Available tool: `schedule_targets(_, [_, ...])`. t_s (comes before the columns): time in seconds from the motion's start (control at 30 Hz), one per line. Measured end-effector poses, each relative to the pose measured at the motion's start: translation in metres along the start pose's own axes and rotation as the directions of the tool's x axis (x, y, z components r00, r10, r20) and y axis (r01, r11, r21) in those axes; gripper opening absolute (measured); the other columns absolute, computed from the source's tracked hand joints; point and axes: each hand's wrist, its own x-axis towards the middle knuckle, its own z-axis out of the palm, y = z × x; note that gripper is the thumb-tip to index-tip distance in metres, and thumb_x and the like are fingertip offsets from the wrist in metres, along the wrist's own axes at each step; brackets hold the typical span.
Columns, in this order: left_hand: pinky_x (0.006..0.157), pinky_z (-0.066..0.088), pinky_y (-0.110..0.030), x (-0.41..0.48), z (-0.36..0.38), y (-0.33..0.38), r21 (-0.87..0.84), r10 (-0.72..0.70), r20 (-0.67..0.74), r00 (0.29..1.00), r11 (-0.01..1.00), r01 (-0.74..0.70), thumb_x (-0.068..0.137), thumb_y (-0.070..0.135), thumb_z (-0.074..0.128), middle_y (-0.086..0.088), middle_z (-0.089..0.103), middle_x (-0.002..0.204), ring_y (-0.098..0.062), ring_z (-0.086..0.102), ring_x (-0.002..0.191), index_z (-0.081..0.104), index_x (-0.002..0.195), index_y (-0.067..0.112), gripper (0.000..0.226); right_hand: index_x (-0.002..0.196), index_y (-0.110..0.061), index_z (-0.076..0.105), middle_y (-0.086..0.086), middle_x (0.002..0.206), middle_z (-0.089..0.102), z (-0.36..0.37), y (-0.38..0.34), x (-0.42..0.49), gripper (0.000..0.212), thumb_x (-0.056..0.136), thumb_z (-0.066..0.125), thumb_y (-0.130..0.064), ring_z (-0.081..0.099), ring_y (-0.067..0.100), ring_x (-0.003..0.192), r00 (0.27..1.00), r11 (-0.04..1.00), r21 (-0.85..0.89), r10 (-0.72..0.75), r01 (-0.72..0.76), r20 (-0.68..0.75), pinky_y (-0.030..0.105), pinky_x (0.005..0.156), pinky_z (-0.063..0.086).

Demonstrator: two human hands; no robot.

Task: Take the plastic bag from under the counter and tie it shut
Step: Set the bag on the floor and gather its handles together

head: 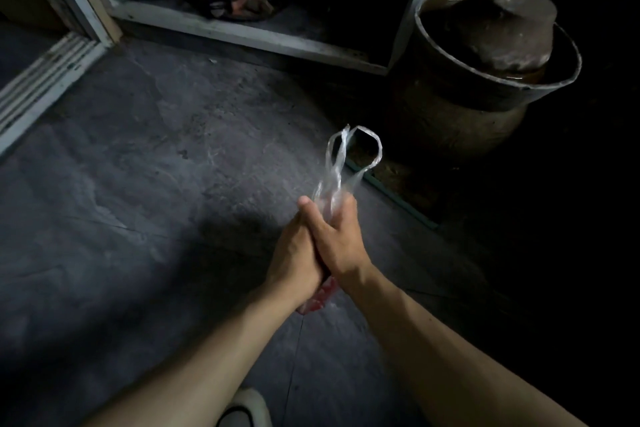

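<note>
The plastic bag (335,174) is out from under the counter and up in the air above the grey floor (138,163). The left hand (294,253) and the right hand (341,243) are pressed together, both closed tight around its middle. Two thin handle loops (367,149) stick up past the fingers. The tying step looks just begun. Next, each hand probably needs to take one loop and cross them.

Both bare forearms reach forward and converge at the middle of the view. The left hand (294,250) and right hand (341,239) press together side by side, fingers curled closed around the plastic bag (334,180), thumbs uppermost.
</note>
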Motion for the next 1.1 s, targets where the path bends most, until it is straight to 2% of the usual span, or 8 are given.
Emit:
schedule_targets(0.17, [0.064,0.045,-0.002,0.004,0.001,-0.011,0.112,0.058,0.02,0.998,0.992,-0.06,0.094,0.027,0.056,0.003,0.073,0.1,-0.004,0.067,0.086,0.065,0.116,0.022,0.025,0.11,-0.017,0.05,0.005,0.093,0.072,0.002,0.0,0.009,0.023,0.093,0.064,-0.023,0.072,0.02,0.089,0.995,0.984,0.153,0.096,-0.091,-0.028,0.04,0.082,0.059])
schedule_targets(0.27, [0.082,0.052,-0.029,0.003,0.0,-0.017,0.15,0.106,0.02,0.994,0.983,-0.108,0.086,0.042,0.048,-0.004,0.071,0.107,-0.022,0.065,0.101,0.06,0.123,0.02,0.045,0.104,-0.013,0.062,0.002,0.076,0.072,0.005,-0.001,0.011,0.01,0.099,0.053,-0.013,0.072,0.016,0.075,0.995,0.974,0.221,0.064,-0.047,-0.073,0.033,0.076,0.061])
schedule_targets(0.43, [0.092,0.046,-0.029,0.012,0.008,-0.021,0.504,0.184,0.065,0.981,0.842,-0.192,0.074,0.054,0.028,0.004,0.069,0.105,-0.018,0.064,0.105,0.057,0.112,0.027,0.055,0.092,-0.02,0.067,0.004,0.068,0.065,0.005,-0.001,0.008,0.025,0.104,0.045,-0.022,0.064,0.018,0.059,0.987,0.981,0.192,0.066,-0.038,-0.145,0.034,0.058,0.057])
schedule_targets(0.53, [0.073,0.043,-0.021,0.013,0.01,-0.028,0.499,0.18,0.037,0.983,0.849,-0.174,0.074,0.049,0.036,0.009,0.07,0.083,-0.012,0.068,0.086,0.059,0.083,0.032,0.03,0.098,-0.008,0.061,0.002,0.055,0.045,0.005,-0.003,0.009,0.027,0.106,0.04,-0.021,0.043,0.011,0.042,0.981,0.94,0.336,0.11,-0.052,-0.157,0.027,0.037,0.039])
schedule_targets(0.67, [0.044,0.026,-0.009,0.009,0.014,-0.027,0.475,0.277,-0.085,0.957,0.855,-0.206,0.077,0.038,0.041,0.013,0.055,0.046,0.0,0.053,0.043,0.042,0.052,0.032,0.026,0.1,-0.007,0.061,-0.007,0.051,0.044,0.002,-0.001,0.009,0.028,0.107,0.037,-0.02,0.042,0.008,0.045,0.986,0.945,0.323,0.102,-0.055,-0.13,0.026,0.04,0.039])
schedule_targets(0.83, [0.069,0.051,-0.033,0.016,0.023,-0.047,0.688,0.191,0.186,0.964,0.675,-0.266,0.089,0.025,0.054,0.003,0.073,0.077,-0.015,0.068,0.075,0.065,0.075,0.024,0.018,0.095,-0.015,0.061,-0.005,0.051,0.043,0.0,0.002,0.007,0.028,0.106,0.038,-0.025,0.042,0.011,0.046,0.991,0.967,0.25,0.084,-0.056,-0.103,0.028,0.041,0.037])
schedule_targets(0.93, [0.081,0.049,-0.039,0.014,0.023,-0.047,0.721,0.147,0.292,0.945,0.615,-0.319,0.084,0.024,0.066,0.001,0.074,0.088,-0.019,0.067,0.087,0.068,0.084,0.025,0.001,0.085,-0.022,0.063,-0.002,0.058,0.045,0.001,0.006,0.008,0.031,0.104,0.042,-0.035,0.046,0.013,0.053,0.989,0.987,0.151,0.079,-0.06,-0.121,0.034,0.052,0.042])
schedule_targets(1.1, [0.096,0.043,-0.042,0.011,0.017,-0.049,0.752,0.159,0.361,0.919,0.534,-0.387,0.08,0.027,0.072,0.002,0.073,0.102,-0.022,0.066,0.102,0.068,0.1,0.028,0.021,0.067,-0.024,0.061,-0.005,0.054,0.049,0.002,0.014,0.007,0.047,0.1,0.043,-0.052,0.051,0.013,0.052,0.987,0.994,0.055,0.096,-0.09,-0.129,0.034,0.053,0.046])
